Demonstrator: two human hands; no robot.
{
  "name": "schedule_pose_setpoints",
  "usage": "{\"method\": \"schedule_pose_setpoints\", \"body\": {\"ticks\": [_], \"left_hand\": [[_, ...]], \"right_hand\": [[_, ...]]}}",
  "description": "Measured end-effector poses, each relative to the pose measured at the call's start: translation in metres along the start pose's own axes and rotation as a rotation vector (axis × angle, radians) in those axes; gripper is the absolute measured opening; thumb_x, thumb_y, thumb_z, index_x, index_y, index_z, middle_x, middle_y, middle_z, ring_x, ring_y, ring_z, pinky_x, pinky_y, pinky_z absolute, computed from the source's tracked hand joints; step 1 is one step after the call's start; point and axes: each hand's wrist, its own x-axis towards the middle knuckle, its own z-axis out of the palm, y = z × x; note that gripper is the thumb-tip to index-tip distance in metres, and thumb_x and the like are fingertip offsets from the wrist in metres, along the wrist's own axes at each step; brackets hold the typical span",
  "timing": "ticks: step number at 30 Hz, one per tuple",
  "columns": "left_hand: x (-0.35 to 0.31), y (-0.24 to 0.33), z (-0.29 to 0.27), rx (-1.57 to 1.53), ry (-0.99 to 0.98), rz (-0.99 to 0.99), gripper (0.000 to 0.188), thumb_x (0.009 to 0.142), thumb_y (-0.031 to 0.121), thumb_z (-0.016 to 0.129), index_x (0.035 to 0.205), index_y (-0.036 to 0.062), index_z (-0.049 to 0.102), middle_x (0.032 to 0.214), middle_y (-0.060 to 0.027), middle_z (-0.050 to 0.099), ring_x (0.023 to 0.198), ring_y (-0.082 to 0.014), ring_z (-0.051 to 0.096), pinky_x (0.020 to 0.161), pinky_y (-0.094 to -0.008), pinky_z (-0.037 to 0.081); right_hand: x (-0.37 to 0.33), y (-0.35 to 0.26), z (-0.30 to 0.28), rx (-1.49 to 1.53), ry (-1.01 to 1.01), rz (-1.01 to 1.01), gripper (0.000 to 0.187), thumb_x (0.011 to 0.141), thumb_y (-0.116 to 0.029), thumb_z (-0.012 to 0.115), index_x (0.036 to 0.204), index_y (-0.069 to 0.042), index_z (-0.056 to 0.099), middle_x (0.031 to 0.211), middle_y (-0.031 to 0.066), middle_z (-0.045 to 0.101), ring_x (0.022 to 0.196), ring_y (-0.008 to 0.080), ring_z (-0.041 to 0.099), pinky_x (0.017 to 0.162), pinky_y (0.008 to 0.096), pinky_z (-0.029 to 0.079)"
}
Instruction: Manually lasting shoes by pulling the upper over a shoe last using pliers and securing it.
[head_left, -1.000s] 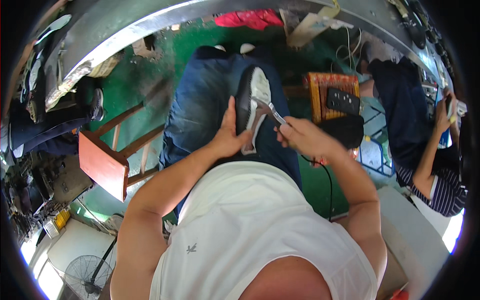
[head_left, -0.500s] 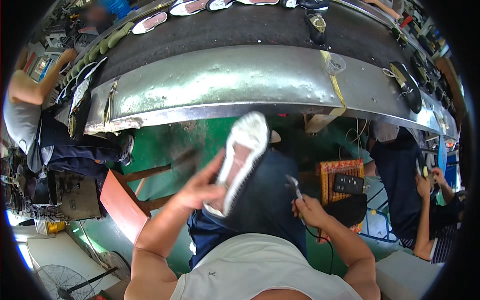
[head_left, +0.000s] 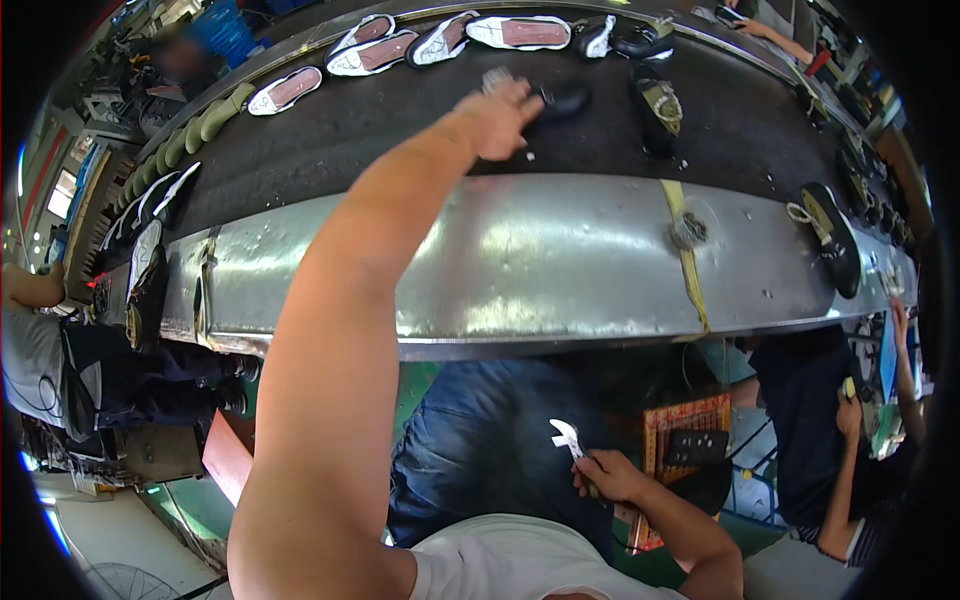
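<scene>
My left arm stretches far over the dark work surface. At its end my left hand point(head_left: 492, 122) lies on a black shoe point(head_left: 565, 103), fingers curled about its middle, with the dark end showing past the fingertips. The shoe is blurred, and my hand hides most of it. Low over my lap, my right hand point(head_left: 612, 474) is closed round the handle of metal pincers point(head_left: 566, 438), their silver head pointing up and left.
White-soled shoes point(head_left: 518, 33) lie bottom up along the far edge. Another black shoe point(head_left: 657, 110) stands to the right, one more point(head_left: 830, 240) on the metal ledge point(head_left: 560, 260). A small clear cup point(head_left: 690, 230) sits by yellow tape. Co-workers are at both sides.
My left hand has gone from above my lap to the far work surface, taking the shoe along. The white sole it showed is no longer visible. My right hand still holds the pincers.
</scene>
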Motion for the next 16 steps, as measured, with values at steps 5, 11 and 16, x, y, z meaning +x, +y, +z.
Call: {"method": "schedule_pose_setpoints", "body": {"ticks": [5, 11, 16], "left_hand": [[0.015, -0.027, -0.003, -0.546, 0.465, 0.136, 0.047, 0.093, 0.019, 0.052, 0.140, 0.0134, 0.052, 0.133, -0.0148, 0.062, 0.122, -0.0332, 0.060, 0.096, -0.0464, 0.053], [0.027, -0.206, 0.099, -0.543, 0.543, -0.714, 0.053, 0.089, 0.024, 0.058, 0.136, 0.0014, 0.050, 0.139, -0.0247, 0.053, 0.131, -0.0390, 0.051, 0.108, -0.0462, 0.043], [0.026, -0.363, 0.179, -0.246, 0.380, -0.825, 0.084, 0.086, 0.032, 0.069, 0.154, 0.0009, 0.030, 0.162, -0.0222, 0.026, 0.149, -0.0416, 0.024, 0.124, -0.0441, 0.021]], "right_hand": [[0.021, -0.016, -0.030, -0.002, 0.004, 0.027, 0.033, 0.106, -0.028, 0.051, 0.102, 0.001, 0.065, 0.084, 0.0080, 0.071, 0.073, 0.0154, 0.071, 0.069, 0.0306, 0.055], [0.069, -0.030, -0.069, 0.115, -0.109, 0.087, 0.031, 0.107, -0.027, 0.048, 0.108, 0.001, 0.062, 0.088, 0.0088, 0.071, 0.076, 0.0171, 0.071, 0.069, 0.0313, 0.055], [0.131, -0.054, -0.093, 0.287, -0.266, 0.302, 0.033, 0.108, -0.031, 0.046, 0.115, -0.003, 0.061, 0.088, 0.0110, 0.070, 0.078, 0.0168, 0.071, 0.070, 0.0320, 0.056]]}}
